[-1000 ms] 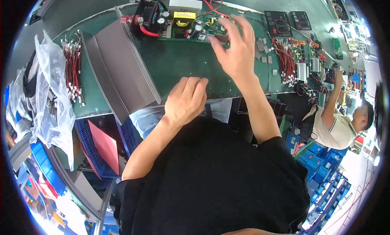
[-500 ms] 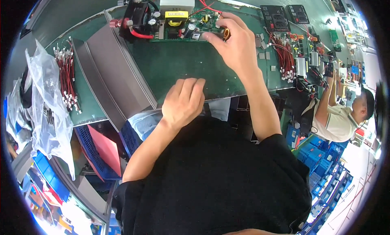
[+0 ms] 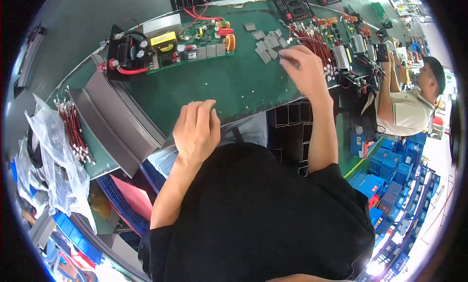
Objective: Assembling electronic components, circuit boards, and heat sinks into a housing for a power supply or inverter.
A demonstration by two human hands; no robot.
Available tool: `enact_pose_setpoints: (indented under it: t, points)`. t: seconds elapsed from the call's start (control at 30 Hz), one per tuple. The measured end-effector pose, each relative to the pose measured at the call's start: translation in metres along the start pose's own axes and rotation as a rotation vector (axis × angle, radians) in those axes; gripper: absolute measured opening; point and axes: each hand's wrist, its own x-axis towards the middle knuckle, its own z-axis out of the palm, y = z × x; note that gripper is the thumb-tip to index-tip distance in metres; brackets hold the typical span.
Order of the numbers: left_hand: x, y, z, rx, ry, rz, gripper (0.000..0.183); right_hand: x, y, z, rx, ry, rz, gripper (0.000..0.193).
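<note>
My right hand hovers at the near right side of a loose pile of small grey rectangular pads, thumb and forefinger apart, with nothing visible between them. My left hand is at the bench's front edge, fingers loosely bent and slightly separated, with no object showing in it. Ahead of it lies a green circuit board with a yellow-wrapped transformer, a copper coil and a row of grey pads along its near edge. A black fan panel with a red terminal stands at the board's left end.
A grey metal housing lies on the green bench, left. Wire bundles flank it and the pads. Black socket panels lie at the back. A plastic bag hangs left. A co-worker sits right.
My right hand has left the board's right end and moved to the pad pile. The view has turned, so the board appears farther left. My left hand stays near the bench edge.
</note>
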Motion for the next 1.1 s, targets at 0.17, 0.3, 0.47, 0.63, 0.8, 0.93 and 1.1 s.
enact_pose_setpoints:
  t: [0.17,0.3,0.47,0.63,0.8,0.93,1.1]
  points:
    - [0.011,0.018,-0.007,-0.118,-0.075,-0.074,0.026,0.008,0.009,-0.005,-0.193,0.039,-0.183,0.016]
    - [0.024,0.034,-0.005,-0.296,-0.213,-0.131,0.020,0.017,0.019,-0.019,-0.025,-0.265,-0.083,0.008]
    - [0.043,0.047,0.005,-0.570,-0.337,-0.415,0.019,0.013,0.015,-0.009,0.050,-0.123,-0.117,0.012]
    - [0.041,0.045,0.014,-0.587,-0.355,-0.409,0.019,-0.002,-0.008,-0.001,0.357,-0.093,0.117,0.021]
    - [0.040,0.047,0.016,-0.592,-0.349,-0.463,0.017,-0.008,0.011,0.002,-0.020,0.072,0.011,0.025]
    - [0.041,0.046,0.015,-0.601,-0.422,-0.518,0.018,0.002,0.018,-0.009,0.160,-0.132,0.142,0.014]
    - [0.040,0.037,0.010,-0.732,-0.481,-0.598,0.024,0.009,0.008,-0.008,0.240,-0.181,0.245,0.011]
